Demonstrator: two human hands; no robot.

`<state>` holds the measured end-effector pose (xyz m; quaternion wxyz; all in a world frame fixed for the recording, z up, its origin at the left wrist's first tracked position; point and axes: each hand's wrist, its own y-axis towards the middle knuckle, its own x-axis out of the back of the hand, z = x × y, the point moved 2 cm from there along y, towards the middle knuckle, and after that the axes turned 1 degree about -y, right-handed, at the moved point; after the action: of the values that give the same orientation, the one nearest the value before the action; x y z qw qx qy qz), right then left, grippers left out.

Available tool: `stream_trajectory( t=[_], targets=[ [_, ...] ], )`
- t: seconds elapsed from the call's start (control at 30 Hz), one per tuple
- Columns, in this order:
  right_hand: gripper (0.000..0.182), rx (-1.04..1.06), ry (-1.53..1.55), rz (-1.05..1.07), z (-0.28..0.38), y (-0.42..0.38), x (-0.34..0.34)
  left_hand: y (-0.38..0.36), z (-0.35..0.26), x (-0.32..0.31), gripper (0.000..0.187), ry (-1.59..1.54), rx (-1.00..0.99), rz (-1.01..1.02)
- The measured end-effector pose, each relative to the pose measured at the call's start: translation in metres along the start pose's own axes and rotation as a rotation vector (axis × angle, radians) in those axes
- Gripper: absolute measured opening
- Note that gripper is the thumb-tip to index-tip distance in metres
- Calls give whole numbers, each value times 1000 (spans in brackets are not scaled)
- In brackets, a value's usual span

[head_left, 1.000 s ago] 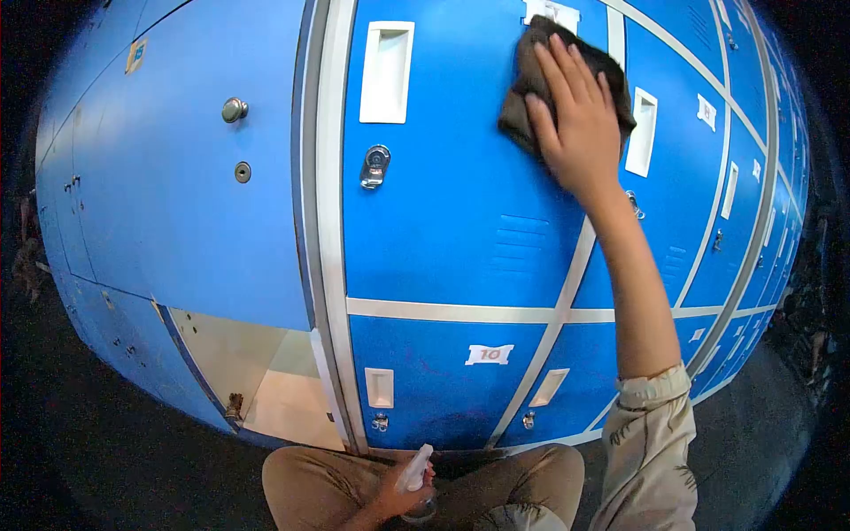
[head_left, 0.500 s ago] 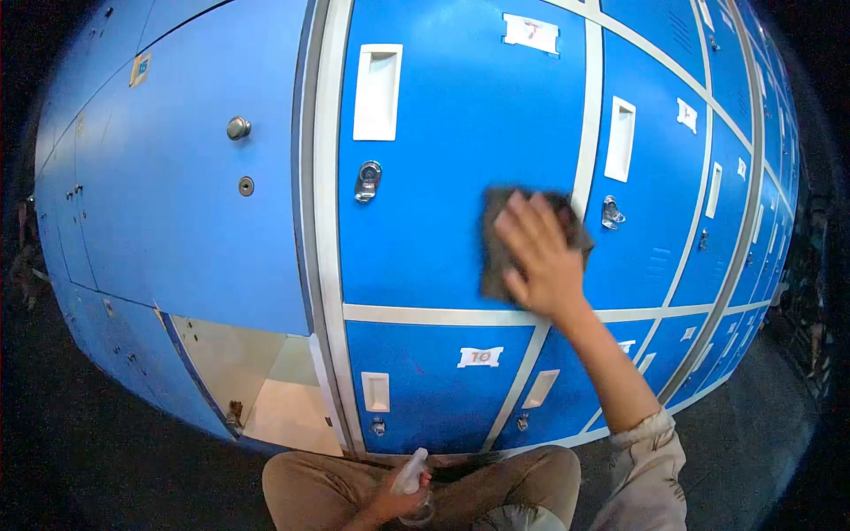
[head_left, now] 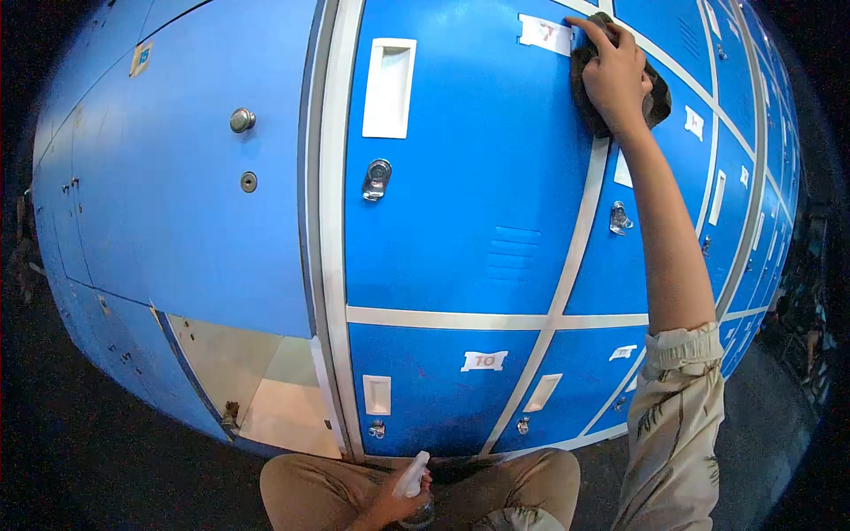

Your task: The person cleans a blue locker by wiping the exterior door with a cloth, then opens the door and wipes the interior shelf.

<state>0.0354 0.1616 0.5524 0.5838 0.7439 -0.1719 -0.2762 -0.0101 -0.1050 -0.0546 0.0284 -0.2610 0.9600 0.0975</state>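
Observation:
My right hand is raised at the upper right of locker door 7, pressing a dark cloth against the white frame strip between two doors. Its fingers curl over the cloth, and the index finger reaches to the white number label. Low down, between my knees, my left hand is wrapped round a spray bottle with a white head; the bottle's body is mostly hidden by the hand and lap.
Lighter blue cabinets with a round knob stand on the left, above an open compartment. More blue lockers with white handles run off to the right. Locker 10 is below, close to my knees.
My right hand has moved the cloth up and to the right, from the lower right of door 7 to its top corner, uncovering the vent slots. My left hand stays with the spray bottle.

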Motion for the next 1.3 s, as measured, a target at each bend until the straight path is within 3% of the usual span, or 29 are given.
stream_trajectory(
  t=[0.13,0.23,0.3,0.37,0.47,0.53,0.63,0.7,0.77,0.8,0.83,0.87,0.97,1.03,1.07,1.13,1.23,1.3],
  targets=[
    [59,48,23,-75,3,-9,2,0,3,3,66,-34,138,55],
    [57,60,75,-94,1,-10,1,-3,-20,0,72,59,27,25],
    [55,58,72,-100,3,-12,3,15,40,0,48,3,4,-145],
    [52,69,60,-108,3,-14,3,21,62,1,51,21,-70,-202],
    [49,95,140,-126,1,-20,2,15,54,6,49,47,-93,-84],
    [50,107,340,-142,10,-32,12,1,23,5,62,-91,107,40],
    [62,110,375,-141,31,-72,22,-1,-2,-2,54,-59,-19,-16],
    [65,233,302,78,61,-117,42,15,36,12,52,-101,178,55],
    [68,391,345,384,97,-175,67,17,43,15,51,-114,161,60],
    [68,494,423,535,112,-208,74,8,34,8,51,-105,48,34],
    [66,625,466,538,121,-240,78,-1,25,3,50,-95,-63,9],
    [65,783,465,576,123,-257,86,-4,14,4,50,-47,-42,51],
    [67,757,553,723,118,-238,81,-1,-13,6,51,7,18,113],
    [73,704,571,660,109,-207,69,-1,-13,4,53,-76,56,78],
    [73,628,573,527,103,-188,64,3,-7,-1,42,-65,27,-47],
    [70,486,471,283,89,-138,56,11,37,10,38,-119,101,-70],
    [57,274,289,-29,49,-71,27,40,153,43,41,-287,500,-107],
    [52,227,155,-116,23,-33,7,53,198,53,47,-352,686,-141]
  ],
)
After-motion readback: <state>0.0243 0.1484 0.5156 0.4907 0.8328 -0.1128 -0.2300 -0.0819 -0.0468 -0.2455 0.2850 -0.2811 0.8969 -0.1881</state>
